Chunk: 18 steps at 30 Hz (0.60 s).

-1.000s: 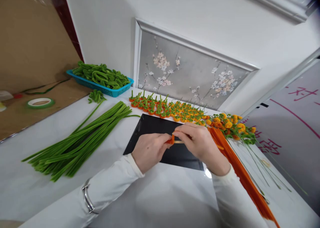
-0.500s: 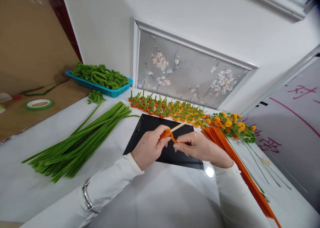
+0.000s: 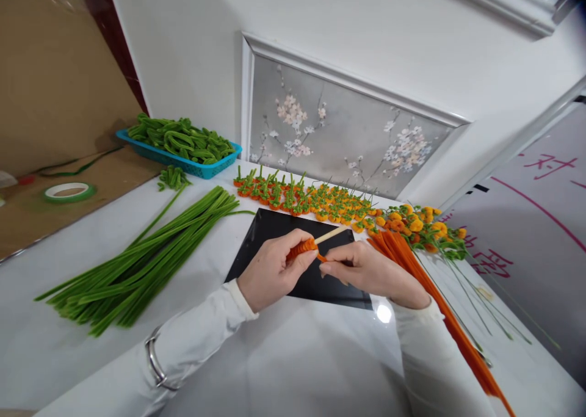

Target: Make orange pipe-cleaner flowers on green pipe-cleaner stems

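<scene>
One orange pipe cleaner (image 3: pixel 301 248) was coiled around a pale wooden stick (image 3: pixel 331 234) near the centre of the frame, above a black mat (image 3: pixel 314 286). The left hand (image 3: pixel 272 267) grasped the coil, while the right hand (image 3: pixel 368 270) pinched the loose end just to its right. On the white tabletop (image 3: pixel 220 246), a bundle of long green pipe cleaners (image 3: pixel 151 258) lay at the frame's left, and a blue basket (image 3: pixel 206 171) heaped with bent green pieces (image 3: pixel 183 137) stood in the upper left. A sheaf of orange pipe cleaners (image 3: pixel 405 255) ran toward the lower right corner.
</scene>
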{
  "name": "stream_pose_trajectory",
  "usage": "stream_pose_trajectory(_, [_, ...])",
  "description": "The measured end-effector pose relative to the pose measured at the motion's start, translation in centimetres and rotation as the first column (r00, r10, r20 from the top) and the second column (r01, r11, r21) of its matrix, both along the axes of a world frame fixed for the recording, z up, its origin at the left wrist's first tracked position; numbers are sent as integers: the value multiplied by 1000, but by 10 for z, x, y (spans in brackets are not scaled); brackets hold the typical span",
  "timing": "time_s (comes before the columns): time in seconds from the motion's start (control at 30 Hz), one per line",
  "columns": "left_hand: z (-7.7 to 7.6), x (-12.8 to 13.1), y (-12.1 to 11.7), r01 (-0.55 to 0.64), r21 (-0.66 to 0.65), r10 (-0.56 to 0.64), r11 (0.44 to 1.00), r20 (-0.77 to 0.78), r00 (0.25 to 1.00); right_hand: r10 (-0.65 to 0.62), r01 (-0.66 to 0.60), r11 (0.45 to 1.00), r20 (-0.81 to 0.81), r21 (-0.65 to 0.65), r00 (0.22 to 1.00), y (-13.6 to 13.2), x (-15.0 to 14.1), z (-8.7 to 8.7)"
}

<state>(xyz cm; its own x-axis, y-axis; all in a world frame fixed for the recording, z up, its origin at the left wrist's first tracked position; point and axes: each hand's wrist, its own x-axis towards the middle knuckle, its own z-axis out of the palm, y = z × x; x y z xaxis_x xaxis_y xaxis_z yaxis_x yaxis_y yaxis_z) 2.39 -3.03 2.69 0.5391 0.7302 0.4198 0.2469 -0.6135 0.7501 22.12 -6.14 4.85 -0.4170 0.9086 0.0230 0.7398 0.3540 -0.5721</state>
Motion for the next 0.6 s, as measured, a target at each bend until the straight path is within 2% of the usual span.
stream_pose_trajectory(0.13, [0,0,1,29,-22,-28,999,46,999,12,-12,1000,6,8,1000,1,2,-1])
stream_pose_trajectory(0.33, [-3,-1,2,-23,21,22,1000,34,999,25,-25,1000,-2,-7,1000,-2,-2,2])
stream_pose_trajectory(0.6, [-9,-1,7,-67,122,79,990,-98,992,-13,8,997,56,75,998,-9,-6,1])
